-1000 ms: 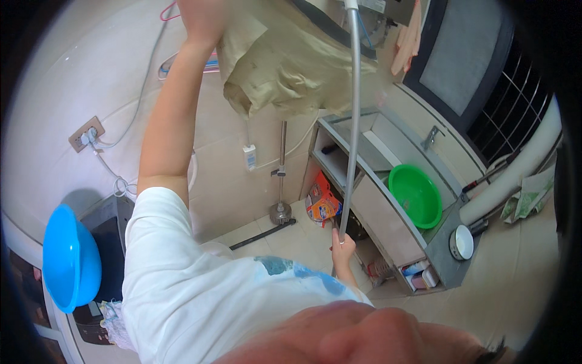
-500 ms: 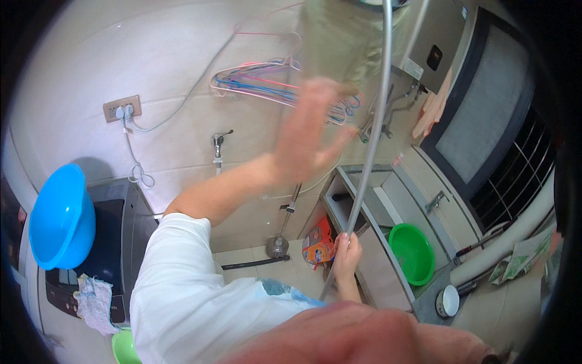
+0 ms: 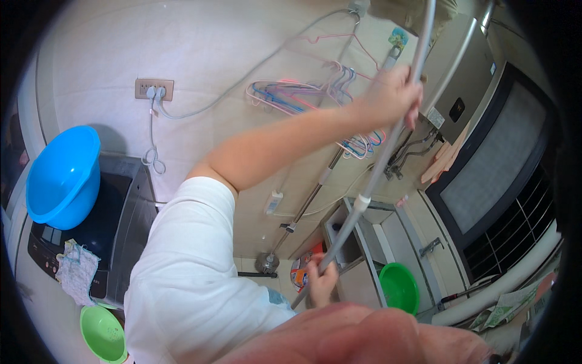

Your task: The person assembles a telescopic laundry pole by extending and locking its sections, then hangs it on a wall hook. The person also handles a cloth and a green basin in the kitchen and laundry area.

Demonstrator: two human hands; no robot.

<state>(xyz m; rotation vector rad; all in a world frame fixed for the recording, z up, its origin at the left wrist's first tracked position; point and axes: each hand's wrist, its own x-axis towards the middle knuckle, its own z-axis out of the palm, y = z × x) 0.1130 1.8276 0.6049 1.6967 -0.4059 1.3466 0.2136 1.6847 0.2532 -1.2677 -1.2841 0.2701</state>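
Note:
A long pale-grey pole (image 3: 347,229) slants from low in the middle up to the top edge, with a whitish collar partway along it. My left hand (image 3: 393,97) is closed around its upper part, arm stretched out. Lower down, my right hand (image 3: 321,280) grips the same pole, fingers wrapped round it. The pole's upper end lies outside the picture. Behind my left forearm, several coated wire hangers (image 3: 276,92) in pink, blue and white hang at the wall. A bit of tan cloth (image 3: 445,8) shows at the top edge.
At left a blue basin (image 3: 63,179) sits on a dark washing machine (image 3: 124,200) with a rag (image 3: 77,273); a light-green basin (image 3: 103,333) stands below. At right are a stone sink (image 3: 418,246), a green basin (image 3: 400,288), a grey water heater (image 3: 464,82) and a barred window (image 3: 509,212).
My left hand, blurred and off the pole before, has closed on its upper part. The pole now leans further right. The view has shifted, and the olive cloth has mostly left it.

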